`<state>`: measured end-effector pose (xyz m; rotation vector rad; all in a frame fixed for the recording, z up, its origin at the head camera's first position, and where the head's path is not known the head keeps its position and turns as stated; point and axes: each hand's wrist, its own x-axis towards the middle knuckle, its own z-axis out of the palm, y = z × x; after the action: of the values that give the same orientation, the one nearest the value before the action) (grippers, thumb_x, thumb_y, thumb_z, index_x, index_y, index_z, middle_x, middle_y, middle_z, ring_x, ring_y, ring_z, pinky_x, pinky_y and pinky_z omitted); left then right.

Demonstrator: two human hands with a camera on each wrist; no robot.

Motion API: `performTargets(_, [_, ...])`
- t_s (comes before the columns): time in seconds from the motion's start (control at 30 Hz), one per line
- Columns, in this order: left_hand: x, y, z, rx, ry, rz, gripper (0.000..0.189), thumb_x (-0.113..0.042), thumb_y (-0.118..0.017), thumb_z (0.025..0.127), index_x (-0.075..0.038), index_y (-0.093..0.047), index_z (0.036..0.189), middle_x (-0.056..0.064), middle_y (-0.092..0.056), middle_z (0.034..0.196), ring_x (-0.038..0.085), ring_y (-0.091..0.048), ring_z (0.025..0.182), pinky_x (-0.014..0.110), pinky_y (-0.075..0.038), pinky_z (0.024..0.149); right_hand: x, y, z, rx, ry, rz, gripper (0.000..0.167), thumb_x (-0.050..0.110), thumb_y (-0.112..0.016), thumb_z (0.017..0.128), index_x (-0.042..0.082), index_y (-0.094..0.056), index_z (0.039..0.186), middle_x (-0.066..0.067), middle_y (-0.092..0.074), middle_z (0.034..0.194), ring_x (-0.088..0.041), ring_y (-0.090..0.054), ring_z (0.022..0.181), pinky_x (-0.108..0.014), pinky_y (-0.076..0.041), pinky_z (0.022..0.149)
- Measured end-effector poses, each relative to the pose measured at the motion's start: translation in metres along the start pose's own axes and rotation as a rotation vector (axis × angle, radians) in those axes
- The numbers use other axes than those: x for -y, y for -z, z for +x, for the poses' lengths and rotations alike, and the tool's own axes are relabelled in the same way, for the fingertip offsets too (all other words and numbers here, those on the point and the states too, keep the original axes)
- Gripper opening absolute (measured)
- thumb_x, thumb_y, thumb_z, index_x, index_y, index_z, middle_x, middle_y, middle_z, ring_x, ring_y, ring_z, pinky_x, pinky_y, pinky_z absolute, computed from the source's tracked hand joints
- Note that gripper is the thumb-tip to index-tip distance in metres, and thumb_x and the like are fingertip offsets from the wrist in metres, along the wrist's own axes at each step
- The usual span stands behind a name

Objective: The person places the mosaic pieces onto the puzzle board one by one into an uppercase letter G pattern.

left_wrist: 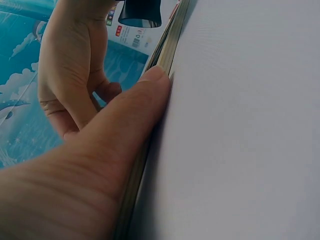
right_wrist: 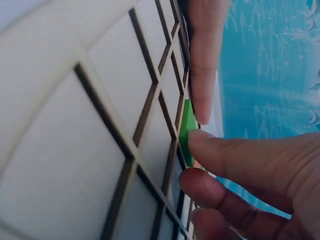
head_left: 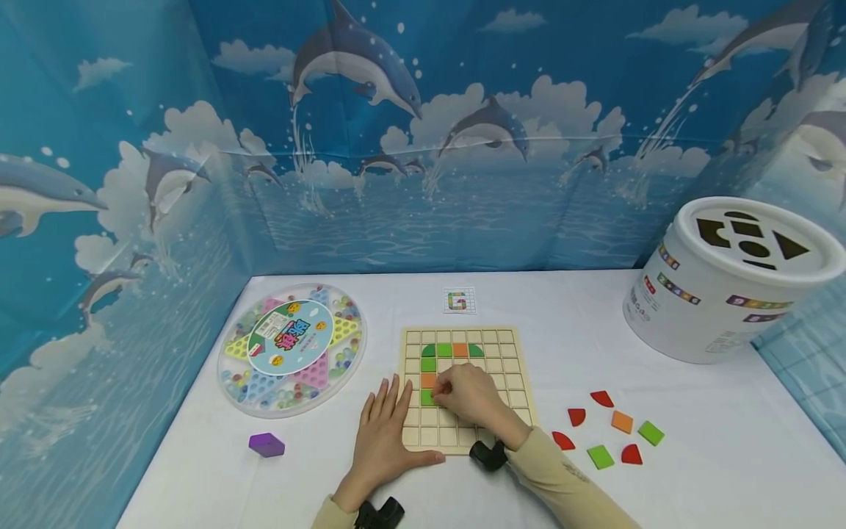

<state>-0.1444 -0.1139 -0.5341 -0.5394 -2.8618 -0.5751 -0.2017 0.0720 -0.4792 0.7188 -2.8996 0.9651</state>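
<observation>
A wooden grid board [head_left: 465, 437] lies on the white table. Dark green rounded tiles, bright green square tiles and orange tiles form a bent row in its cells. My right hand [head_left: 468, 394] is over the board's middle, thumb and fingertips at a green square tile [right_wrist: 186, 127] in the lower left of that row. In the right wrist view the thumb tip rests against this tile, whose far side is partly hidden. With fingers spread, my left hand [head_left: 385, 439] lies along the board's left edge. Its thumb [left_wrist: 152, 82] touches the front edge.
Right of the board lie loose red rounded tiles [head_left: 576, 417], an orange tile [head_left: 622, 422] and green squares [head_left: 601, 457]. A pattern card [head_left: 459, 300] lies behind it. A round marble game [head_left: 330, 292] and purple block [head_left: 266, 444] sit left; a white bucket [head_left: 667, 316] stands right.
</observation>
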Motion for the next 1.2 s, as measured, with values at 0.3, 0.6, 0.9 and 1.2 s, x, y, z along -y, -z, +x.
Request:
performTargets(0.3, [-0.001,0.0,0.0,0.019,0.013,-0.011,0.12,-0.081,-0.062,0.061,-0.007,-0.029,0.149,0.018,-0.022,0.153,0.035,-0.016,0.14,0.053,-0.015,0.109,-0.01,0.03,-0.02,-0.002,-0.07,-0.055,0.006,0.019,-0.077,0.08,0.018,-0.072,0.077,0.013,-0.053,0.064,-0.005,-0.045,0.055,-0.026,-0.039,0.05])
performTargets(0.6, [-0.001,0.0,-0.001,0.025,0.023,-0.026,0.121,-0.08,-0.064,0.06,-0.007,-0.029,0.149,0.017,-0.021,0.154,0.035,-0.015,0.141,0.053,-0.013,0.109,-0.059,0.088,-0.056,-0.073,-0.225,-0.079,0.012,0.022,-0.074,0.082,0.014,-0.074,0.09,0.009,-0.056,0.07,-0.01,-0.045,0.054,-0.028,-0.036,0.046])
performTargets(0.9, [0.001,-0.004,0.0,0.008,0.019,-0.033,0.122,-0.082,-0.062,0.06,-0.006,-0.028,0.15,0.017,-0.02,0.154,0.035,-0.014,0.141,0.052,-0.012,0.109,-0.111,0.128,-0.09,-0.019,-0.459,-0.101,0.029,0.024,-0.072,0.083,0.003,-0.07,0.102,-0.002,-0.06,0.081,-0.017,-0.049,0.062,-0.031,-0.04,0.052])
performTargets(1.2, [0.0,-0.003,-0.002,0.015,0.02,-0.037,0.124,-0.081,-0.064,0.059,-0.007,-0.026,0.15,0.017,-0.019,0.154,0.033,-0.013,0.141,0.051,-0.011,0.11,-0.139,0.14,-0.106,0.129,-0.615,-0.111,0.047,0.034,-0.08,0.075,0.001,-0.066,0.106,-0.011,-0.061,0.091,-0.025,-0.051,0.076,-0.04,-0.046,0.064])
